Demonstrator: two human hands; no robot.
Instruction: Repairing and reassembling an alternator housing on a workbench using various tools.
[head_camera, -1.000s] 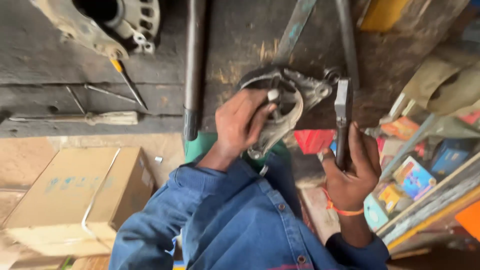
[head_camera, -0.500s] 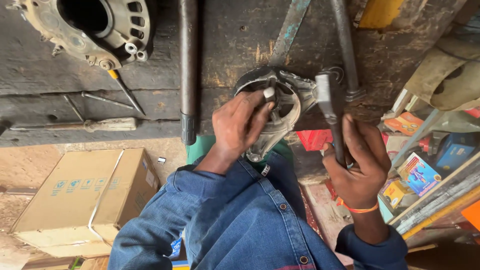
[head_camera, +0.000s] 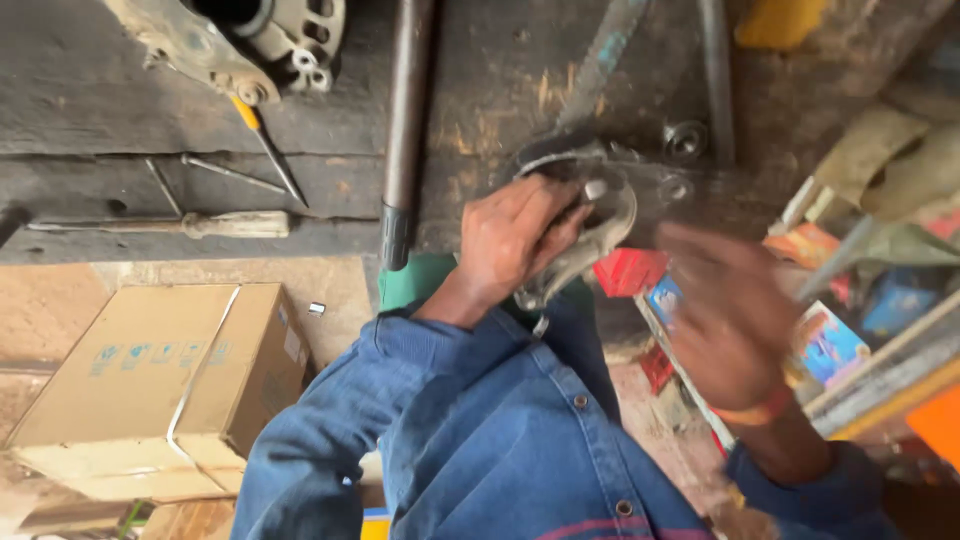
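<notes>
My left hand (head_camera: 515, 240) is curled tight around the curved grey cast-metal bracket (head_camera: 590, 235), fingers wrapped over its rim, pinning it at the near edge of the dark, oil-stained wooden workbench (head_camera: 130, 130). My right hand (head_camera: 730, 310) hangs off to the right, blurred; I cannot tell how far open it is or whether it has anything in it. An orange band sits on that wrist.

Just beyond the bracket: 1 small round metal bearing (head_camera: 685, 138). Left of my left hand: a long dark steel pipe (head_camera: 405, 120) lying across the bench. Farther left: a yellow-handled screwdriver (head_camera: 265, 140), a pale wooden-handled screwdriver (head_camera: 190, 225), a grey alternator housing (head_camera: 240, 40). On the floor, lower left: a brown cardboard box (head_camera: 160, 380).
</notes>
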